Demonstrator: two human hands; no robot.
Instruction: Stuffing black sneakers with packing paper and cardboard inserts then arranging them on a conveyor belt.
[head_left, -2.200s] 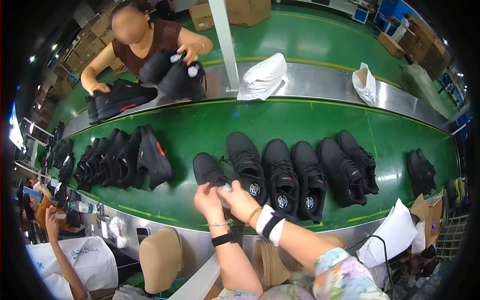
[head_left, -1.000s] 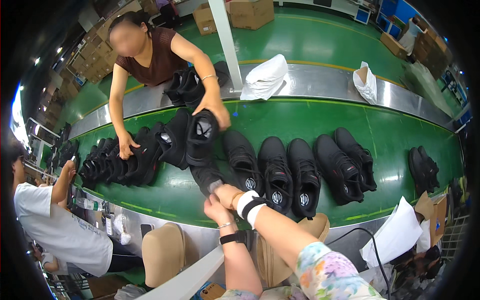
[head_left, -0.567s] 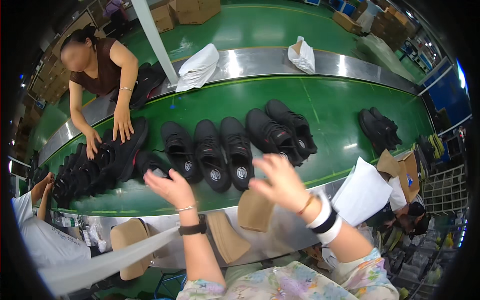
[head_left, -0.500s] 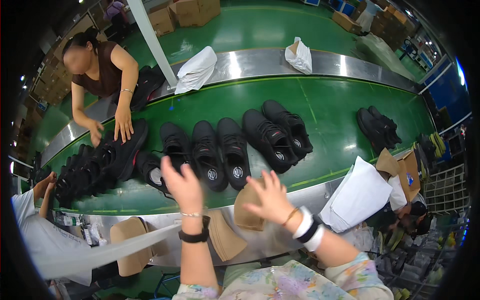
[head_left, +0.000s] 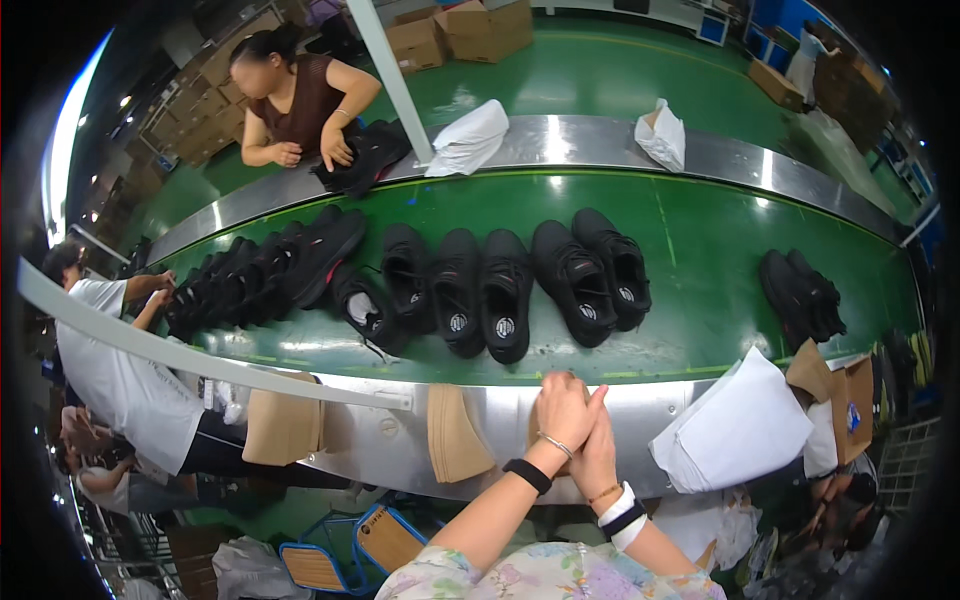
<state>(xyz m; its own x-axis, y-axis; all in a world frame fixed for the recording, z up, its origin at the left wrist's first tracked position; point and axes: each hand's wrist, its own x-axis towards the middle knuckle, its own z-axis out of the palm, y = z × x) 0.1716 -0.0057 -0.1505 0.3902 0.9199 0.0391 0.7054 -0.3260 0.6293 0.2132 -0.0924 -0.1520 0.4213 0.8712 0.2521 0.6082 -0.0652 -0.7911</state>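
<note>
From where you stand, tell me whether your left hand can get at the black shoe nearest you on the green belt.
Probably yes. The left hand rests at the steel rim, pressed against the right hand, and the black shoe lies just beyond with only bare green belt between.

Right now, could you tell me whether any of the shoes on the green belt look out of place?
Yes: one black shoe, left of the neat row, lies tipped on its side with its pale lining showing. Both hands rest together at the steel edge.

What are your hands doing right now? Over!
Left hand and right hand pressed together at the metal belt edge, holding nothing. Nearest black shoes lie untouched on the green belt. Nothing between.
</note>
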